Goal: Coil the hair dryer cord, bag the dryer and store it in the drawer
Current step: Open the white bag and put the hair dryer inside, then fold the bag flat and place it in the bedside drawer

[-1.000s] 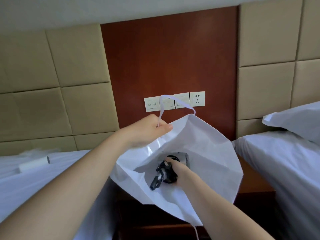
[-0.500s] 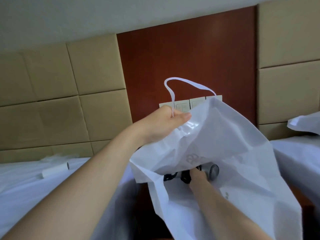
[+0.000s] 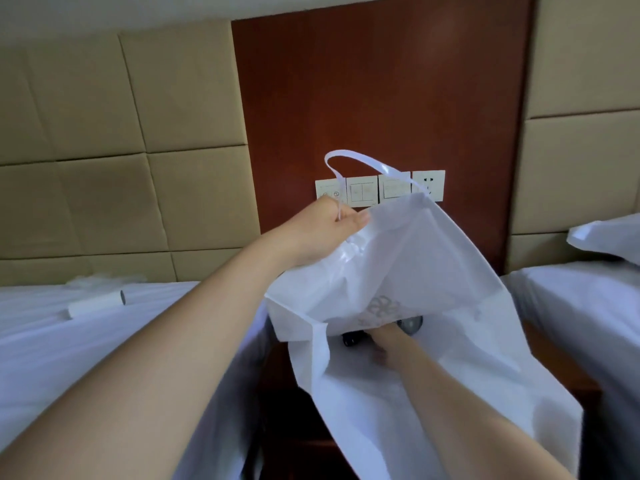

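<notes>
A large white bag (image 3: 415, 271) with a loop handle (image 3: 363, 164) hangs open in front of me. My left hand (image 3: 322, 233) pinches the bag's upper edge and handle and holds it up. Inside the bag's mouth, my right hand (image 3: 384, 341) grips the hair dryer (image 3: 410, 323). Only the dryer's grey round end and a bit of black cord (image 3: 351, 339) show; the bag's folded front flap hides the rest. The drawer is not visible.
A dark wooden nightstand (image 3: 554, 368) stands below the bag between two white beds (image 3: 69, 341). A white roll (image 3: 97, 303) lies on the left bed. Wall switches and a socket (image 3: 427, 185) sit on the red panel behind. A pillow (image 3: 609, 237) lies at the right.
The dryer has gone deeper into the bag with my right hand, and the bag's front flap now covers most of it. My left hand keeps holding the bag's edge up.
</notes>
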Available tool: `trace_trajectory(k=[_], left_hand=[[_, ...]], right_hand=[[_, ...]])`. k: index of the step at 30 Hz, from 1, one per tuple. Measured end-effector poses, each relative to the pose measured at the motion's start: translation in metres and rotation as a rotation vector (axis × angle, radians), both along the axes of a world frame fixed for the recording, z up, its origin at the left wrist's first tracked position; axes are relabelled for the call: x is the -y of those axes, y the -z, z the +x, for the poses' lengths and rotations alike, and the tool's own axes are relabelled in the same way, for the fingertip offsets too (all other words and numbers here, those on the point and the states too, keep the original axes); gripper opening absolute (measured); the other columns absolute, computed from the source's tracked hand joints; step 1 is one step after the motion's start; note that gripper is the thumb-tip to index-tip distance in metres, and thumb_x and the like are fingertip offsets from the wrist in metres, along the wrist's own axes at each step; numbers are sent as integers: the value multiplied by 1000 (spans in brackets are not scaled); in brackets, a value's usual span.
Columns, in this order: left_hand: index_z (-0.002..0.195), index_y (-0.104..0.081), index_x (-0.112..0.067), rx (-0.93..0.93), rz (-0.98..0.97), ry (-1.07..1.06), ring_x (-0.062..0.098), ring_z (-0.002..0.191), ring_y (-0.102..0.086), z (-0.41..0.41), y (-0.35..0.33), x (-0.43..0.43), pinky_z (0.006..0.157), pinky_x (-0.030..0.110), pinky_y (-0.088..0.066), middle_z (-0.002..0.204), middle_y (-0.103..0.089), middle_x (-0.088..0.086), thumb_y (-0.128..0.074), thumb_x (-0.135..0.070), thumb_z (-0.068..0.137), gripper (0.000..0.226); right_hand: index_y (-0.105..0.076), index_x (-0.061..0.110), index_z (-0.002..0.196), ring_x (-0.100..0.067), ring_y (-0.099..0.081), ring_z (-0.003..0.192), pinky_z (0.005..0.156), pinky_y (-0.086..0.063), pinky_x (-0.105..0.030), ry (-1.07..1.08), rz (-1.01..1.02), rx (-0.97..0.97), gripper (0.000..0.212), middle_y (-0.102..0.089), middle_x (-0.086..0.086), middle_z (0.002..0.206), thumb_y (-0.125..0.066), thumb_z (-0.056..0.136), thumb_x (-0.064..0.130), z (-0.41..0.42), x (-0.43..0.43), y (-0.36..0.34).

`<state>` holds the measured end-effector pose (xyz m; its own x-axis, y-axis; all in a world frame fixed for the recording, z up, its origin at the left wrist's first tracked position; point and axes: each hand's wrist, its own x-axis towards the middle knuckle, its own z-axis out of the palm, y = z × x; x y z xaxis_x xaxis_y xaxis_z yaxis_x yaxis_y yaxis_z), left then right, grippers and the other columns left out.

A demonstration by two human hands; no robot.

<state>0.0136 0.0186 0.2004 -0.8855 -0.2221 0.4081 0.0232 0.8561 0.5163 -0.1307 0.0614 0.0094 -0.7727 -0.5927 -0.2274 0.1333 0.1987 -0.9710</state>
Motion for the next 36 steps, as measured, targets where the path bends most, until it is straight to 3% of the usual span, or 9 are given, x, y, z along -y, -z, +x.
trace_trajectory(k=[3,14,16,20,24,26,30,33,36], left_hand=[[53,-20,-21,27,-22,-18,7,37,-12,2,1,-7,42,22,-14,37,-13,-13,-44,-32,97,51],[55,-21,-19,146,-144,-61,10,44,-13,26,-3,-53,44,21,-18,52,-15,-5,-43,-31,97,49],[55,-23,-17,183,-198,-58,9,42,-15,33,-6,-63,49,23,-22,51,-16,-5,-42,-30,97,48],[57,-25,-14,234,-282,-41,17,54,-23,42,2,-79,48,11,-31,57,-20,0,-40,-30,98,46],[58,-31,-18,295,-371,5,13,50,-26,55,30,-80,64,30,-34,59,-24,1,-41,-41,95,44],[67,-39,-20,321,-438,35,10,46,-30,58,45,-82,57,22,-30,55,-25,-1,-39,-48,92,37],[88,-59,-16,398,-496,53,12,49,-33,55,67,-84,56,31,-32,55,-37,-4,-37,-68,81,57],[76,-60,-9,402,-409,91,16,53,-34,53,78,-86,58,35,-31,53,-38,-7,-52,-52,87,45],[100,-67,-6,465,-329,171,7,58,-43,53,94,-87,61,28,-36,57,-55,-20,-56,-45,87,42]], right_hand=[[-54,16,80,-19,-46,65,63,-41,-31,-78,220,-103,6,-49,-5,72,-56,86,16,-1,-28,2],[-66,5,98,-19,-57,83,75,-48,-28,-442,575,-630,24,-60,-6,88,-55,85,21,55,-132,-80],[-64,7,80,-23,-54,76,68,-45,-28,-448,570,-767,18,-60,-13,83,-56,83,23,67,-155,-104],[-66,16,105,-29,-64,91,84,-51,-39,-472,493,-940,22,-68,-6,93,-56,87,25,92,-211,-136],[-65,29,81,-12,-66,75,73,-54,-33,-438,369,-1143,9,-66,13,73,-59,85,23,103,-253,-144],[-62,24,80,2,-59,69,67,-47,-22,-381,224,-1189,6,-65,12,76,-66,82,21,103,-263,-143],[-50,27,120,-2,-43,102,88,-36,-18,-393,193,-1388,51,-50,17,112,-74,75,34,101,-264,-125],[-60,19,120,-9,-51,103,88,-39,-22,-508,140,-1386,39,-61,8,115,-57,89,41,101,-253,-106],[-72,9,96,-21,-62,84,79,-47,-33,-562,150,-1204,49,-72,-7,90,-42,92,48,96,-246,-96]])
